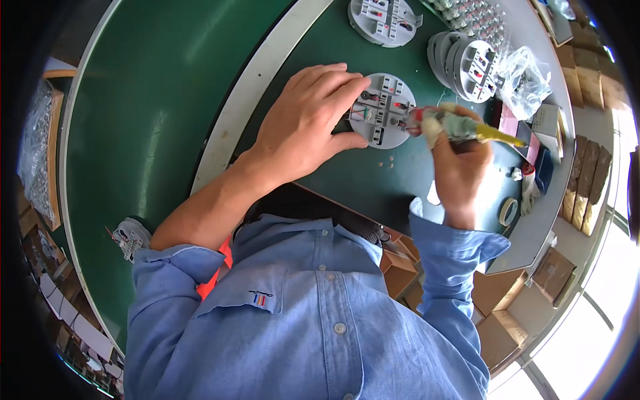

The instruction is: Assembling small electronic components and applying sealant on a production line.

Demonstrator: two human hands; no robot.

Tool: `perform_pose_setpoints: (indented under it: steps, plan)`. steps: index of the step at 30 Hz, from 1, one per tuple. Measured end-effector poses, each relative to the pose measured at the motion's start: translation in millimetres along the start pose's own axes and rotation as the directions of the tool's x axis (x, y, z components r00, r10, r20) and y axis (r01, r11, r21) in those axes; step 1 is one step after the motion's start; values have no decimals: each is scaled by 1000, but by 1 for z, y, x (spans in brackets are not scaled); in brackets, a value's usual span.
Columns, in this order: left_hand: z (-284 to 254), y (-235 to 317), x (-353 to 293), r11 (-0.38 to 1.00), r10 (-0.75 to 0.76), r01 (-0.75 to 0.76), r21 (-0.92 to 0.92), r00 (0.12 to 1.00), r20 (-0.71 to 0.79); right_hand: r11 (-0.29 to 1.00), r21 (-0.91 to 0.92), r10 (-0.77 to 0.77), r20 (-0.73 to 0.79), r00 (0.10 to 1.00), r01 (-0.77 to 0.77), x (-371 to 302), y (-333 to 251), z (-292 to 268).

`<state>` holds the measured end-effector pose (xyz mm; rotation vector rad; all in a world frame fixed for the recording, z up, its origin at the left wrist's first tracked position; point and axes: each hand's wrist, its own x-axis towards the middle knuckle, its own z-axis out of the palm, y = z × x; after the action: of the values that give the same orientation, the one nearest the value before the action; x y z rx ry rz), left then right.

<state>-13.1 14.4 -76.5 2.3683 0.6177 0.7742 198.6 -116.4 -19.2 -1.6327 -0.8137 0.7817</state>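
Observation:
A round grey plastic base [389,127] with small red and black parts lies flat on the green bench mat. My left hand [310,117] grips its left edge between thumb and fingers. From the right, my right hand [460,157] is closed around a powered screwdriver [460,127] with a red front, a greenish body and a yellow tail. The tool's front meets the right side of the base; its very tip is hard to make out. Pale coverings wrap some of my right fingers.
Another grey base [383,21] lies beyond, beside a stack of bases [463,65]. Small clear parts [477,20] fill the far corner near a plastic bag [525,80]. A tape roll [509,211] sits at the right; a green conveyor belt [150,100] runs along the left.

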Motion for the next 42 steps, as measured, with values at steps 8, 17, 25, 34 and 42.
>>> perform_pose_setpoints:
  steps: [8,17,25,34,42]
  plan:
    - [-1,-6,0,999,-41,41,6,999,15,972,-231,-9,136,991,40,15,-34,14]
    - [0,-10,7,999,-38,38,-8,999,28,957,-276,-83,24,996,86,5,-1,11]
    - [2,-13,16,999,-48,48,-6,998,35,812,-424,205,-437,876,-401,0,19,-106]
    - [-1,-9,23,999,-36,34,25,998,48,755,-625,-132,148,980,196,20,-20,-22]
    - [-35,4,34,1000,-22,23,-2,998,59,668,-536,-234,508,829,517,48,-47,8]
